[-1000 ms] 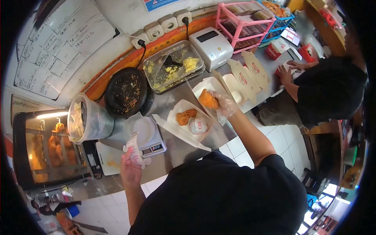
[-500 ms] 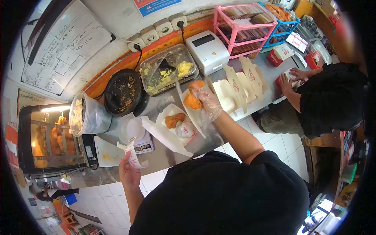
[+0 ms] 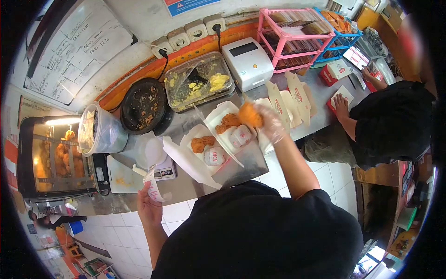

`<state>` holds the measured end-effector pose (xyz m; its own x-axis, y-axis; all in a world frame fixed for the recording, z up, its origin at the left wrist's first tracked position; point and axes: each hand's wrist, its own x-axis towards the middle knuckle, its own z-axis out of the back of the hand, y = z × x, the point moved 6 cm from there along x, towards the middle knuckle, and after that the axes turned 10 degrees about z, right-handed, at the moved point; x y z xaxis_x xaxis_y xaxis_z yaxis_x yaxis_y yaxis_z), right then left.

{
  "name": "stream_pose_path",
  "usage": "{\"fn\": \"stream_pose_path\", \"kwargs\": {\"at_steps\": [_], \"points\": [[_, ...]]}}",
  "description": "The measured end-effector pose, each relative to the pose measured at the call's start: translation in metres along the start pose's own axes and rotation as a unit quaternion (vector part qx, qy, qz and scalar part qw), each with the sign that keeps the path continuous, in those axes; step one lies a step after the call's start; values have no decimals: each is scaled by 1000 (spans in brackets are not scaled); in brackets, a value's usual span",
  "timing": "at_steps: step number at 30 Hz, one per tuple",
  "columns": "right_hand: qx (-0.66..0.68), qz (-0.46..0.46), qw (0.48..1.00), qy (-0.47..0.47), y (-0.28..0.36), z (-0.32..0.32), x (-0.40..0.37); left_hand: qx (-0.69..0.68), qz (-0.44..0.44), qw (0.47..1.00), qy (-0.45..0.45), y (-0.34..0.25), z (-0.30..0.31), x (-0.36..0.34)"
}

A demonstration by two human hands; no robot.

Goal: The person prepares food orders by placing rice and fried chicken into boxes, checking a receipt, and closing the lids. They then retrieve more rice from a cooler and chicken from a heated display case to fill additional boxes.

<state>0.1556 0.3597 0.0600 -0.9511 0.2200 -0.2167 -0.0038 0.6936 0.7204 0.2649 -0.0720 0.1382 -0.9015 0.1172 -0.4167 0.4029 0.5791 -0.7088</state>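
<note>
A curled printed paper strip [image 3: 154,183] is pinched in my left hand [image 3: 149,203], in front of a white kitchen scale [image 3: 163,171]. My right hand [image 3: 272,124], in a clear plastic glove, grips a fried chicken piece [image 3: 251,114] in the air, just right of the middle open box. That box [image 3: 217,113] contains another fried chicken piece [image 3: 228,122] and a wrapped rice portion [image 3: 242,136]. To its left, an open box [image 3: 186,168] holds fried chicken [image 3: 202,143] and wrapped rice [image 3: 215,156].
Behind the boxes stand a tray of yellow food [image 3: 200,93], a dark pan [image 3: 145,106] and a white printer [image 3: 247,63]. A knife [image 3: 125,162] lies over a cutting board [image 3: 121,179]. More open boxes [image 3: 280,104] sit right, near a co-worker [image 3: 381,123].
My right hand has moved right with a chicken piece, uncovering chicken and wrapped rice in the middle box. One of the co-worker's hands has shifted toward the back of the counter.
</note>
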Motion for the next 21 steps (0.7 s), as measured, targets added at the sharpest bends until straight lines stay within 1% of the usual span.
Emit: {"fn": "stream_pose_path", "kwargs": {"at_steps": [2,3,4,6,7,8,10,12,15,17,18,19,20,21], "points": [[-47,111,991,-59,23,33,27,5,-1,1000,2,1,0,0],[-49,112,991,-60,25,39,35,13,-3,1000,6,1,-1,0],[-239,169,953,-77,41,39,36,12,-2,1000,9,3,-3,1],[-421,222,874,-97,46,51,47,13,-3,1000,4,5,-6,1],[-428,215,876,-51,20,70,65,13,-1,1000,9,6,-8,2],[-508,212,834,-35,11,76,75,9,0,1000,9,6,-10,2],[-656,211,725,-8,-4,79,88,5,2,1000,12,7,-11,1],[-731,75,678,-35,-20,96,95,9,-1,1000,-6,6,-9,-2],[-579,101,808,43,-107,199,166,11,0,1000,-7,9,-7,-3],[-580,106,807,29,-69,165,140,10,4,1000,-13,11,-6,-4],[-581,112,806,18,-49,145,122,11,1,999,-33,11,-6,-5],[-580,114,807,15,-43,142,113,12,-3,999,-53,10,-5,-6],[-690,153,706,36,-35,135,103,12,-2,999,-50,10,-4,-5],[-784,187,589,57,-31,127,91,6,-8,999,-48,11,-1,-6]]}}
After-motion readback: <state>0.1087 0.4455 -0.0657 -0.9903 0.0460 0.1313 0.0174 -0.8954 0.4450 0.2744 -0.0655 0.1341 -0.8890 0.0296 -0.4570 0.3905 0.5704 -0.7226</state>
